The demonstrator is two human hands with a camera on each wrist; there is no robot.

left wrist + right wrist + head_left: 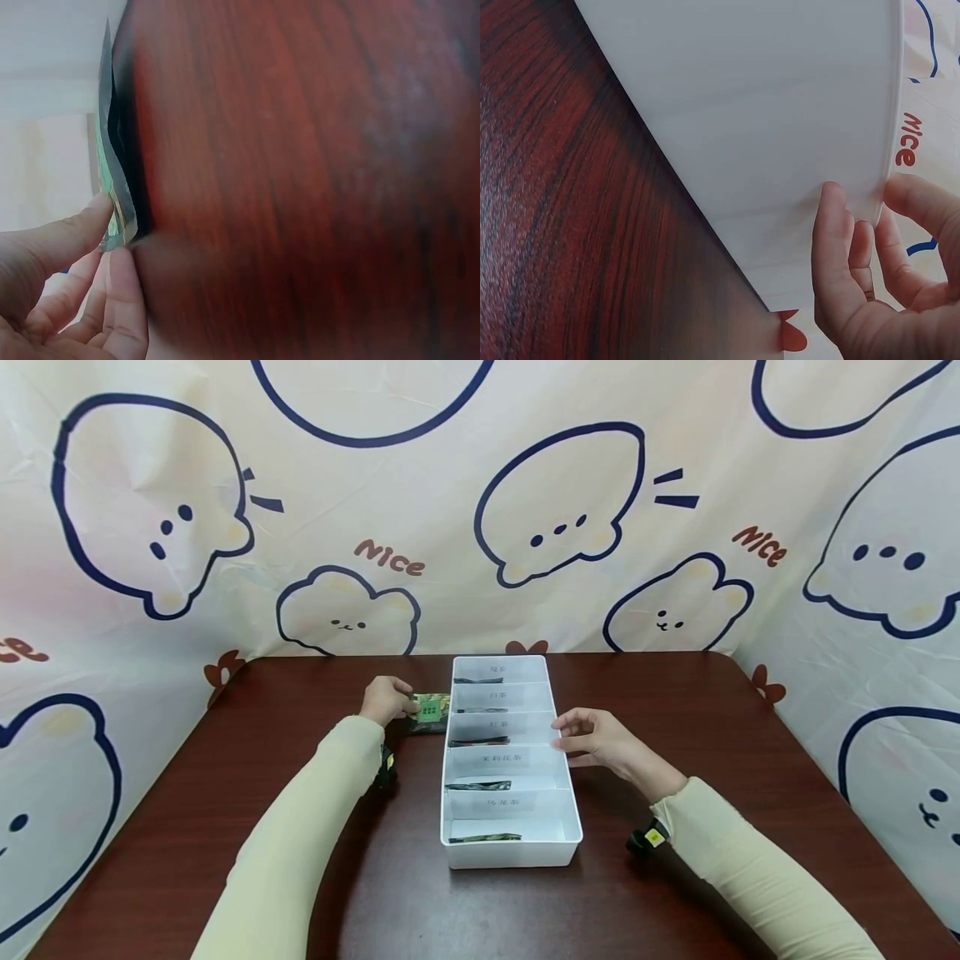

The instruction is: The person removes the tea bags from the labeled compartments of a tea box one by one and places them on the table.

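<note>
Sleeves (300, 827) loom nearest. Left hand (386, 700) pinches a green packet (432, 712) by its left end; right hand (602, 742), fingers curved, grips a white box (513, 857).

Left forearm (315, 827) and right forearm (757, 860) extended forward; left hand (386, 700) pinching, thumb opposing fingers; right hand (598, 742) loosely bent.

Box (513, 856): smth plastic; pkt (430, 709): glossy (foil-like); tbl (390, 893): wood-grain, semi-gloss.
</note>
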